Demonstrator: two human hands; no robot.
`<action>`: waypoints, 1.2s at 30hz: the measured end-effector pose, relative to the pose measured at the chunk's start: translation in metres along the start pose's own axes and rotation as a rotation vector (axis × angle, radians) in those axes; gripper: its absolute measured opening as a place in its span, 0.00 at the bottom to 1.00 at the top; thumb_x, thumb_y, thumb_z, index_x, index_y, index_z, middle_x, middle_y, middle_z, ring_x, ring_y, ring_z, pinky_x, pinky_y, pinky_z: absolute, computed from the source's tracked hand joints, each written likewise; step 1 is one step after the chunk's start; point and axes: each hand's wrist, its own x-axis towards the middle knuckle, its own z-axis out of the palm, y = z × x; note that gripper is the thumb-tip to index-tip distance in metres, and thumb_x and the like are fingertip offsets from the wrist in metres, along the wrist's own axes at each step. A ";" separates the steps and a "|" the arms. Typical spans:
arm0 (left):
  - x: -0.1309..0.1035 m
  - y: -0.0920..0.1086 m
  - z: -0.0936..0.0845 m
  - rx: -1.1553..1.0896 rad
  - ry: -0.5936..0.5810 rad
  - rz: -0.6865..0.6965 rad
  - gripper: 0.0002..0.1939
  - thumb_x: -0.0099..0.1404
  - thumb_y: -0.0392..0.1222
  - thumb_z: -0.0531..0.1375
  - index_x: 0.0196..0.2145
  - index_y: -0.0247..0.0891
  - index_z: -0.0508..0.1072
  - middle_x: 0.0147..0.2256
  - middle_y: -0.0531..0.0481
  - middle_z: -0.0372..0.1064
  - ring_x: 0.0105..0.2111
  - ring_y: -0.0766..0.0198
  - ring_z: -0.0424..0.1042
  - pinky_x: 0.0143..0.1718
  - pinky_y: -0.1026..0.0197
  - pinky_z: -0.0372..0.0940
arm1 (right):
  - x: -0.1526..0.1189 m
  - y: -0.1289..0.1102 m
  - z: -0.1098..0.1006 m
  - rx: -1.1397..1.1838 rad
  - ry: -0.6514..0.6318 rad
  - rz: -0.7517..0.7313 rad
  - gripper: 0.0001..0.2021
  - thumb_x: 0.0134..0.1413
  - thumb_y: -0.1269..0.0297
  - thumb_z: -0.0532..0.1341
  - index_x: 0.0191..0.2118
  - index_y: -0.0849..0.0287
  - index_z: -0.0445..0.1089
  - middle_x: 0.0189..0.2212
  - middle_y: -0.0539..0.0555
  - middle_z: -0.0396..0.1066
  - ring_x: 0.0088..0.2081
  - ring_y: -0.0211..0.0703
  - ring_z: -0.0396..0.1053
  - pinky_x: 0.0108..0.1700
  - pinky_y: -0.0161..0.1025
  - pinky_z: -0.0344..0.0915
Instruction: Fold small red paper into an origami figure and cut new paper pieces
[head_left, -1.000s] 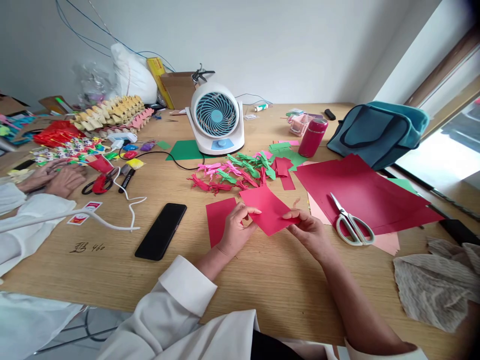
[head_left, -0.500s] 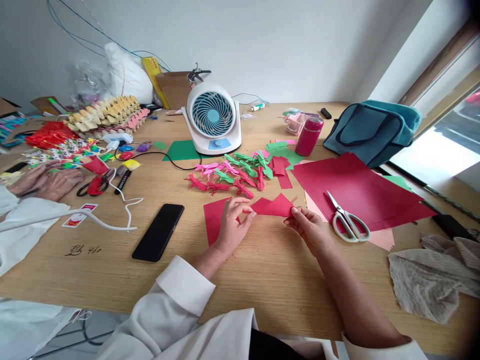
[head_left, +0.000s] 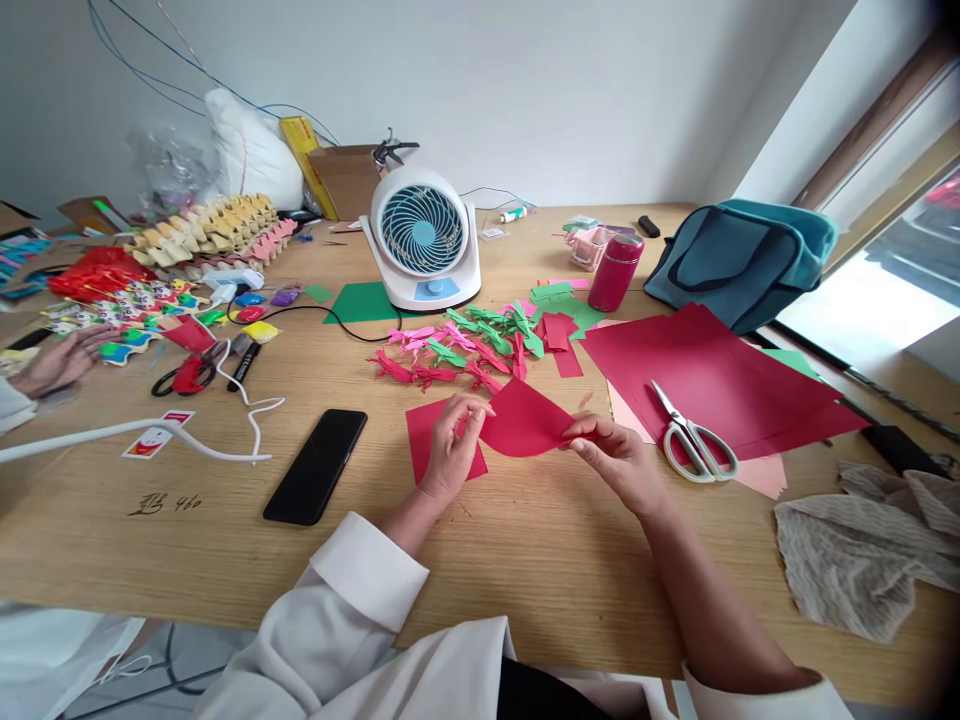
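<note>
A piece of red paper (head_left: pixel 525 420) is stretched between my two hands above the table, bowed along its lower edge. My left hand (head_left: pixel 454 440) pinches its left end. At the right corner, my right hand (head_left: pixel 611 455) grips it between thumb and fingers. Another red paper sheet (head_left: pixel 424 445) lies flat on the table, partly covered by my left hand. Just beyond my hands is a pile of folded paper figures (head_left: pixel 480 345) in red, green and pink. White-handled scissors (head_left: pixel 694 445) rest to the right, blades on a large red sheet (head_left: pixel 712 370).
A black phone (head_left: pixel 316 466) lies left of my hands. Behind the pile stands a white fan (head_left: pixel 424 235); a red bottle (head_left: pixel 616 272) and a blue bag (head_left: pixel 739 260) are at the right. Another person's hand (head_left: pixel 64 365) is at far left, near a white cable (head_left: pixel 187 430). A grey cloth (head_left: pixel 847 560) lies right.
The red paper between my hands shows a wider, flatter face and a curved lower edge, where it looked folded before. The other person's hands have drawn back to the left.
</note>
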 end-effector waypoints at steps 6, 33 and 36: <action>0.003 -0.002 0.000 0.260 0.090 0.137 0.06 0.68 0.37 0.57 0.41 0.39 0.73 0.44 0.45 0.70 0.49 0.58 0.68 0.55 0.53 0.62 | -0.003 -0.006 0.001 -0.208 -0.149 -0.069 0.16 0.63 0.51 0.58 0.37 0.58 0.75 0.37 0.55 0.72 0.40 0.46 0.68 0.42 0.40 0.63; -0.007 -0.001 0.011 0.520 -0.398 0.138 0.07 0.71 0.37 0.54 0.34 0.40 0.69 0.32 0.52 0.72 0.36 0.61 0.70 0.41 0.57 0.58 | -0.004 -0.005 0.000 -0.237 -0.110 0.077 0.17 0.65 0.51 0.55 0.41 0.57 0.75 0.29 0.51 0.69 0.34 0.42 0.66 0.37 0.37 0.63; -0.006 -0.006 0.010 0.516 -0.394 0.140 0.07 0.71 0.36 0.53 0.36 0.40 0.70 0.34 0.52 0.73 0.37 0.61 0.70 0.42 0.57 0.58 | -0.003 -0.004 -0.003 -0.142 -0.121 0.072 0.17 0.66 0.51 0.54 0.44 0.56 0.74 0.27 0.50 0.67 0.32 0.41 0.66 0.38 0.38 0.64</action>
